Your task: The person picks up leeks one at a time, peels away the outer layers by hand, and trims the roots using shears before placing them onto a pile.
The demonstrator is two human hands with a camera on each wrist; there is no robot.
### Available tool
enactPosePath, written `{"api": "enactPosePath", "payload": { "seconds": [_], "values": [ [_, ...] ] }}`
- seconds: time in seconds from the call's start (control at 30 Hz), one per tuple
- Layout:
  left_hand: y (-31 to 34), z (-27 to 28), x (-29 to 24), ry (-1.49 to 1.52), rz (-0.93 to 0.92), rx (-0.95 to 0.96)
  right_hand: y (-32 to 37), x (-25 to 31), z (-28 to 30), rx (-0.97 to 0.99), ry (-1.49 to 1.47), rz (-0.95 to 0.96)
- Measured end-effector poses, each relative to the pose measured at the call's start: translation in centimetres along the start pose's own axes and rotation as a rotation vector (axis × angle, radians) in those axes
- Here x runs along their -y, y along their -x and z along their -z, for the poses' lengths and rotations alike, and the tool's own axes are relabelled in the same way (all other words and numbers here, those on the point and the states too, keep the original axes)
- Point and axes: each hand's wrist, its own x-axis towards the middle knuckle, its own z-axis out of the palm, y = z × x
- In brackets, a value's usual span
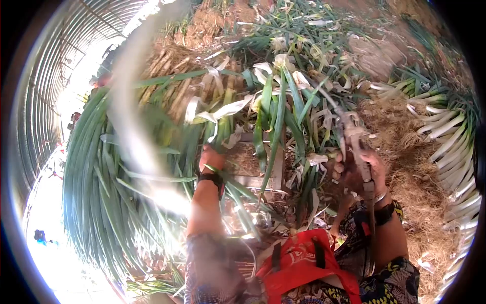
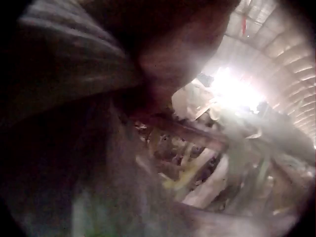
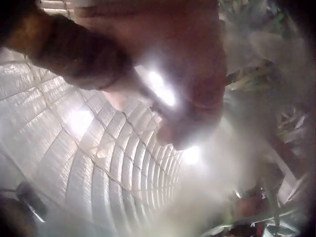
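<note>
My left hand [image 1: 211,158] grips a large bunch of long green onions [image 1: 93,172], whose leaves fan out left and downward. Close to the left wrist camera, broad leaves [image 2: 69,64] and part of the dark hand [image 2: 182,49] fill much of the view. In my right hand [image 1: 374,166] is a metal spray gun [image 1: 352,129] with a thin nozzle pointing up and left, its hose running down past the wrist. The right wrist view shows curled fingers [image 3: 192,98] and a dark thick piece [image 3: 74,54] beside them. A pale blurred streak crosses the bunch.
A framed stand [image 1: 253,178] lies between the hands, draped with loose leaves. Peeled leaves [image 1: 298,45] pile up ahead. On the right, white-stemmed onions [image 1: 453,137] lie in a row beside root trimmings [image 1: 400,147]. A ribbed tunnel wall [image 1: 45,76] rises on the left.
</note>
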Motion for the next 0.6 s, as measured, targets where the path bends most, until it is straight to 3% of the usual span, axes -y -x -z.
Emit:
{"api": "enactPosePath", "payload": {
  "seconds": [0.17, 0.4, 0.47, 0.5, 0.6],
  "values": [
    [7.3, 7.8, -2.0, -0.140, 0.020, 0.069, -1.7, -1.6, 1.2, -0.048, 0.108, -0.208],
    [19.7, 15.8, 3.9, -0.257, -0.028, 0.054, -2.8, -4.3, 2.0, 0.019, 0.324, -0.185],
    [24.0, 16.7, 5.4, -0.251, -0.087, 0.043, -2.8, -4.9, 2.3, 0.060, 0.389, -0.212],
    [26.4, 17.3, 5.0, -0.282, -0.009, 0.093, -2.7, -5.1, 2.3, 0.060, 0.466, -0.204],
    [32.8, 16.2, 7.3, -0.378, -0.051, 0.272, -2.1, -6.8, 2.3, 0.066, 0.571, -0.175]
  ]
}}
